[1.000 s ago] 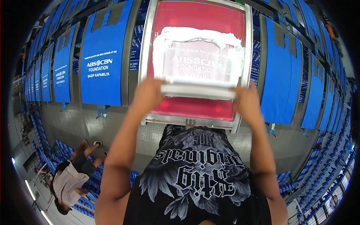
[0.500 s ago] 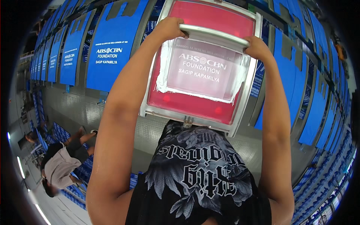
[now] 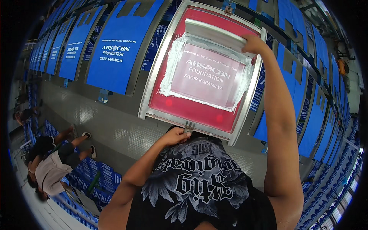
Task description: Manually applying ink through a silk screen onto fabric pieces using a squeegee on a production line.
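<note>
A printing screen (image 3: 152, 82) with a metal frame and red mesh lies in front of me. White ink (image 3: 165, 78) is smeared around its pale, lettered central window. Across the far part of the window leans a squeegee (image 3: 214, 32) with a long light-coloured handle. My right hand (image 3: 254, 44) is closed on the squeegee's right end; part of its fingers is hidden. At the near edge of the frame, my left hand (image 3: 174, 137) pinches a small metal bracket (image 3: 189, 126), close to my black shirt.
Blue printed fabric pieces (image 3: 115, 69) lie on boards in a long row at left, with more blue pieces (image 3: 264, 119) at right. Grey floor (image 3: 88, 113) runs alongside. A person (image 3: 51, 172) is at lower left, with another partly behind.
My left hand has let go of the squeegee's left end and come down to the bracket at the frame's near edge. My right hand stays on the squeegee.
</note>
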`<state>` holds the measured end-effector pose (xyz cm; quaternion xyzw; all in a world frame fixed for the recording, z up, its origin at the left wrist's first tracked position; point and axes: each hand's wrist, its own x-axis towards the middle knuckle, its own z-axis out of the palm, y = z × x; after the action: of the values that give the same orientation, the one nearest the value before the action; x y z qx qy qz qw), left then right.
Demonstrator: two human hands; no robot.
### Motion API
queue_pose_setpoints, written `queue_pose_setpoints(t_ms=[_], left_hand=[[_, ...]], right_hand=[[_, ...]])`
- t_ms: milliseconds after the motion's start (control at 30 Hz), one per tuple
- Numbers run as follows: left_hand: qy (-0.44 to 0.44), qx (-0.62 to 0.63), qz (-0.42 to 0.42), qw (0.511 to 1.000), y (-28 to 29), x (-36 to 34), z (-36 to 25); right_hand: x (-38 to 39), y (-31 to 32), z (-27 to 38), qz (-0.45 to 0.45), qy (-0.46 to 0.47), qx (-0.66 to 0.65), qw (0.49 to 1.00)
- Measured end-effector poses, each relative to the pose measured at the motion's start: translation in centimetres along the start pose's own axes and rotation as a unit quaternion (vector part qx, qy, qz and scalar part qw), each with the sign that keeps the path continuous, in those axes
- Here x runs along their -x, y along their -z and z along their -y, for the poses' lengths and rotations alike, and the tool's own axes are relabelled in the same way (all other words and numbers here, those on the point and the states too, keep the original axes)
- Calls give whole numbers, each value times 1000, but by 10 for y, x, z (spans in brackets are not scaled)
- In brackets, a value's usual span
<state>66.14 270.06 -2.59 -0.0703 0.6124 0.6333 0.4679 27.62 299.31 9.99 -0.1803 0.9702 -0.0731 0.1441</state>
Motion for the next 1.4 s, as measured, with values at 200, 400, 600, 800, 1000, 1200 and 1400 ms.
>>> queue_pose_setpoints(t_ms=[200, 400, 600, 800, 1000, 1200, 1400], left_hand=[[-14, 22, 28, 999, -10, 22, -43], [-45, 40, 23, 998, -13, 24, -39], [0, -41, -45, 998, -14, 9, -25], [40, -82, -140, 986, -18, 7, -15], [-89, -318, -365, 870, 8, 34, -94], [-160, -260, -536, 787, 145, 0, -103], [-171, -121, -459, 863, 100, 17, -118]], right_hand=[[36, -9, 35, -43, -27, 11, 999], [201, -62, 140, -67, -12, -1, 998], [260, -97, 164, -123, -1, -21, 992], [258, -72, 108, -129, -71, -58, 987], [239, -116, 11, -129, -35, -395, 909], [194, -138, 22, -115, -95, -650, 745], [222, -115, -4, -143, -112, -676, 714]])
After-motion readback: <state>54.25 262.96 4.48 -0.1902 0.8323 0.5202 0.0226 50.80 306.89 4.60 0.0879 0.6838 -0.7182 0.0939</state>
